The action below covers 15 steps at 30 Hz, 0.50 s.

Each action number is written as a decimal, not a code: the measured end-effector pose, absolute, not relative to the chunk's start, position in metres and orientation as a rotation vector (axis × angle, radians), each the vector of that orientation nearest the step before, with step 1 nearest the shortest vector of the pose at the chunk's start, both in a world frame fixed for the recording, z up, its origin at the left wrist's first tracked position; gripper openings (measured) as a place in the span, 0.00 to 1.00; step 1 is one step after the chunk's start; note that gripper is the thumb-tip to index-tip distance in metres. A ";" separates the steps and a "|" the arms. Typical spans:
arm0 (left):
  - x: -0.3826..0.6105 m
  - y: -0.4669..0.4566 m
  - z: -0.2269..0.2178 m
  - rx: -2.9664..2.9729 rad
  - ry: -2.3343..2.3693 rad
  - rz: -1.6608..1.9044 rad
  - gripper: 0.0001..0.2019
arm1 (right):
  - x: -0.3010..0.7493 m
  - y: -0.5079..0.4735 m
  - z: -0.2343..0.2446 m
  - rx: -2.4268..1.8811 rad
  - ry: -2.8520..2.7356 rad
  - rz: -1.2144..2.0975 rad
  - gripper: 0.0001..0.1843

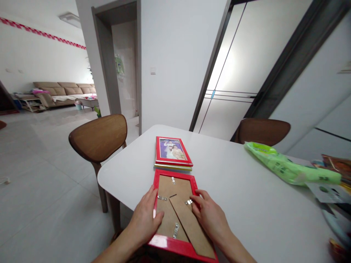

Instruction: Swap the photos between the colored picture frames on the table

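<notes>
A rectangular photo frame with a glossy red border (174, 244) is lying back side up at the bottom centre of the picture, its upper end touching or nearly touching a stack. The left hand (145, 217) is grasping its left side, thumb resting over the brown fibreboard backing (177, 188). The right hand (210, 215) is bending its fingertips onto the small silvery metal clip (189, 202) at the right edge; whether they are pinching or only pressing, one cannot tell.

For good work here, the left hand should be keeping the frame steady while the right is turning the clip gently, without bending it, and staying clear of the long brown fibreboard stand leg (192, 226) slanting to the lower right.

The frame's front is facing down, unseen; its lower right corner is running close to the bottom edge, and what is supporting its lower end is hidden. Above it, a red-bordered framed photo (172, 150) is covering most of a yellow-green-edged frame (172, 168). At the right, blur is obscuring items beyond a bright green plastic package (290, 168).
</notes>
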<state>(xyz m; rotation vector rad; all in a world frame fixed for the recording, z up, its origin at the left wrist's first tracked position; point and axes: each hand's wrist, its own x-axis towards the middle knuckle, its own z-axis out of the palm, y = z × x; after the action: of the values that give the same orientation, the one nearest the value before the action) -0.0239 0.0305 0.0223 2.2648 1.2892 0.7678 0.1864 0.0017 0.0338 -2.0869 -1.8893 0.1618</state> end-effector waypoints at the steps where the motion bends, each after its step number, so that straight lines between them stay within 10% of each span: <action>1: -0.023 0.030 0.021 2.260 1.285 0.772 0.29 | 0.187 0.002 0.034 -2.087 -1.897 0.155 0.15; 15: -0.020 0.029 0.008 2.232 1.287 0.917 0.25 | 0.118 0.031 0.044 -1.693 -2.177 0.161 0.10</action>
<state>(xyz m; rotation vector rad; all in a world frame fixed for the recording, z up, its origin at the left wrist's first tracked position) -0.0205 0.0285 0.0080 2.2317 1.2873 0.9173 0.1181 0.0306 0.0444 -1.6933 -2.1773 0.1606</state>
